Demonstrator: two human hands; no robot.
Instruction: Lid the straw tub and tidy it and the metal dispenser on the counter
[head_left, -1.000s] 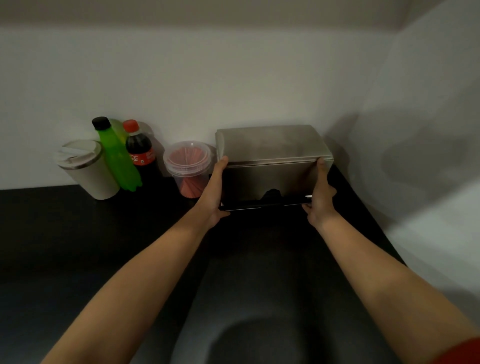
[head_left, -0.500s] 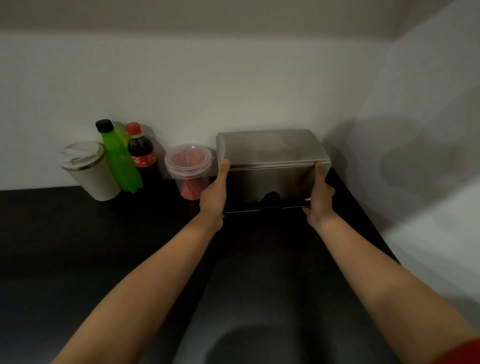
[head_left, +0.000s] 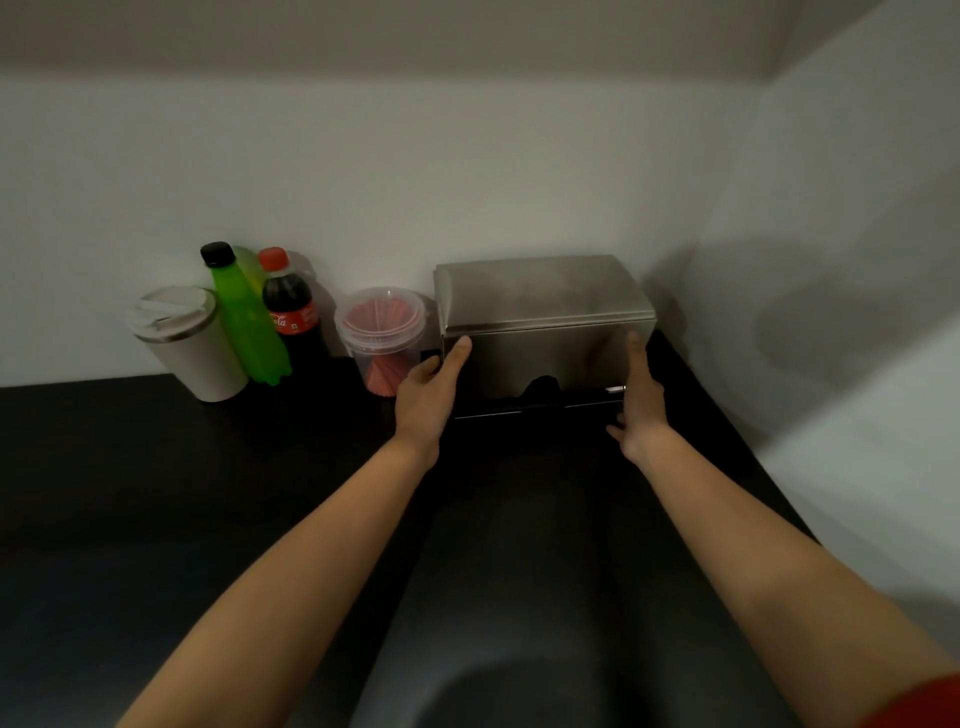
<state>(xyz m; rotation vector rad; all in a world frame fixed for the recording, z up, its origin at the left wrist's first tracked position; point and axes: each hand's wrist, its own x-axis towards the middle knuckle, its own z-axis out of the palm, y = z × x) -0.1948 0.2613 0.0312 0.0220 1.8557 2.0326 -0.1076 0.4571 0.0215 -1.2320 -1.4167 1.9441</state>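
The metal dispenser (head_left: 540, 322), a brushed steel box with a dark slot low on its front, stands on the black counter (head_left: 156, 467) close to the back wall, near the right corner. My left hand (head_left: 428, 389) presses its left side and my right hand (head_left: 639, 400) its right side, holding it between them. Just left of it stands the straw tub (head_left: 382, 338), a clear plastic tub with a clear lid on top and red straws inside.
Left of the tub, along the wall, stand a cola bottle (head_left: 291, 312), a green bottle (head_left: 247, 317) and a white lidded tumbler (head_left: 187, 343). A white side wall (head_left: 831, 312) closes the counter on the right.
Both hands have slid the metal dispenser a little further back toward the wall. The grip on its two sides stays the same. The tub and bottles have not moved.
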